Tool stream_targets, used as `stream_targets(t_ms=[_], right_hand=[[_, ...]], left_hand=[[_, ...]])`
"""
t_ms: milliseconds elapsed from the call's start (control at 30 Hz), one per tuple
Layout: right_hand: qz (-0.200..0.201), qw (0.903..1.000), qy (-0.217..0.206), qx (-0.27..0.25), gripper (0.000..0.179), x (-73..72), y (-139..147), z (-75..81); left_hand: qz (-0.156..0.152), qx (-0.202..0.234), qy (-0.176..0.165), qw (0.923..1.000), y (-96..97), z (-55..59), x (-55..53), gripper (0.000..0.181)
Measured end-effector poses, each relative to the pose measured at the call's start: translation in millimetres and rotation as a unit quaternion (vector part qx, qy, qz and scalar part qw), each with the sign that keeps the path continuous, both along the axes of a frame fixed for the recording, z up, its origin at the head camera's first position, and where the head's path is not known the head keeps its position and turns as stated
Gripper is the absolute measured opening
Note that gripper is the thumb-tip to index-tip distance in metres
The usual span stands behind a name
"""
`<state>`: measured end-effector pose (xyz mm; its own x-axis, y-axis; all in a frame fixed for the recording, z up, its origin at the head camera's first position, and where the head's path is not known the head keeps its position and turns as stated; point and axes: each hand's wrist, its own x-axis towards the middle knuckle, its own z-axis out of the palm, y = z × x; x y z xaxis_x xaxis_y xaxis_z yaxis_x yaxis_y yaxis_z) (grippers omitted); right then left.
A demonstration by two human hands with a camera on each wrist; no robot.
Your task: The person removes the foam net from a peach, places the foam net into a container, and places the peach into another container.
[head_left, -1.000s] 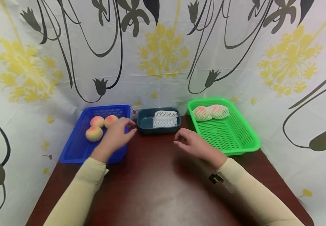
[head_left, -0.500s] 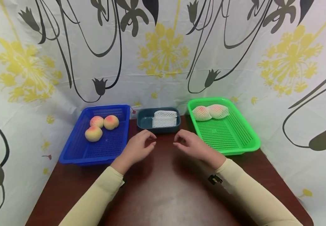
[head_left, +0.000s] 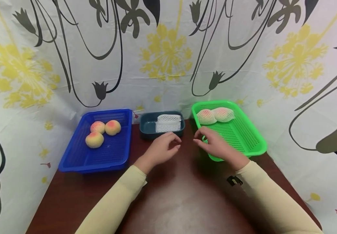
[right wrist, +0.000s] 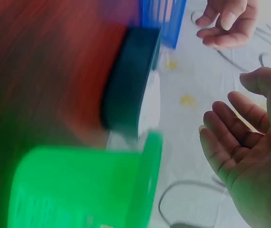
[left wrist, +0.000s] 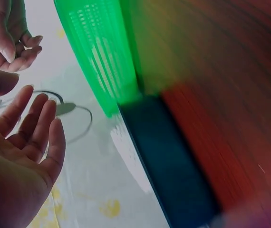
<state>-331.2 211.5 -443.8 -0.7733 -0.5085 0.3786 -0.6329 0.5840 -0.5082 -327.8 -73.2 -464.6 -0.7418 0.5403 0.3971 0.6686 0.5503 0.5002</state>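
White nets [head_left: 168, 126] prob. v. light, soft & springy, like foam mesh; should squash easily & not break if dropped, but strands might tear if yanked; mesh likely grips OK, not slippery; best hold prob. a gentle thumb-&-finger pinch at one short end, or mid-length from above w/o crushing; they sit in right half of dark box [head_left: 148, 127], far side of surface [head_left: 174, 195], btwn blue basket [head_left: 112, 154] & green basket [head_left: 235, 133]; long axis left-right, same as box's; ends face left & right, can't tell which is the mouth; box looks stiff, prob. smooth, so hold by rim; left hand [head_left: 160, 149] just near side of box, fingers loosely bent, thumb apart, nothing held; right hand [head_left: 216, 145] in similar pose, also w/ nothing in it, by green basket's near-left edge, apart from it in right wrist view; two wrapped peaches [head_left: 223, 114] lie in that basket's far part, in a left-right row; 3 bare peaches [head_left: 94, 139] in blue basket look roundish, no clear long axis; prob. heavier than nets, best cupped from above.
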Motion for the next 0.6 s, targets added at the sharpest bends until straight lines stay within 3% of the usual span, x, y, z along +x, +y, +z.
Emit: stream_targets(t_ms=[300, 600], right_hand=[[-0.046, 0.9988, -0.01, -0.009, 0.007, -7.3, 49, 3.2], [-0.074, 0.9969, -0.028, 0.004, 0.008, -8.8, 69, 5.5]], left_hand=[[-0.039, -0.024, 0.004, 0.9989, 62.7, 5.9, -14.2, 0.014], [-0.072, -0.03, 0.009, 0.9969, 98.2, 5.4, -19.9, 0.021]])
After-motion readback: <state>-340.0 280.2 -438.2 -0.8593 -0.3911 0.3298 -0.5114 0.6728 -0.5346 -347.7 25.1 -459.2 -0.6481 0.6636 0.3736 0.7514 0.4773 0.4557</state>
